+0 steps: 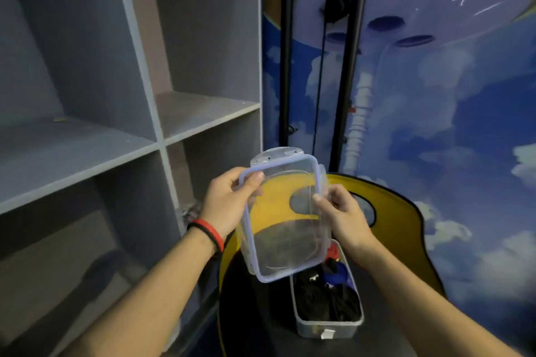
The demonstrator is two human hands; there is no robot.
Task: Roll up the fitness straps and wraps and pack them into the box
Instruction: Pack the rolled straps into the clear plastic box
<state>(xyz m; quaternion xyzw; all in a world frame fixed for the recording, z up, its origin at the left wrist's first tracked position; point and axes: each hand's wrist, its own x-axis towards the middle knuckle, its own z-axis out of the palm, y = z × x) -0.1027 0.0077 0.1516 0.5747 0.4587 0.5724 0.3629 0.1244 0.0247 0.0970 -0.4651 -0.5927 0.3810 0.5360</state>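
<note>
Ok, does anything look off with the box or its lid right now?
Nothing spilled or damaged. The lid is off, held tilted above the box by the left hand and right hand. One oddity: a red piece at the box's far end seems to ride near the rim, and might foul the lid.

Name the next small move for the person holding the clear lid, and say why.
Probably lower the lid squarely onto the box and line up the edges. The left hand and right hand both grip it, tilted, above the open box, which already holds dark straps.
</note>
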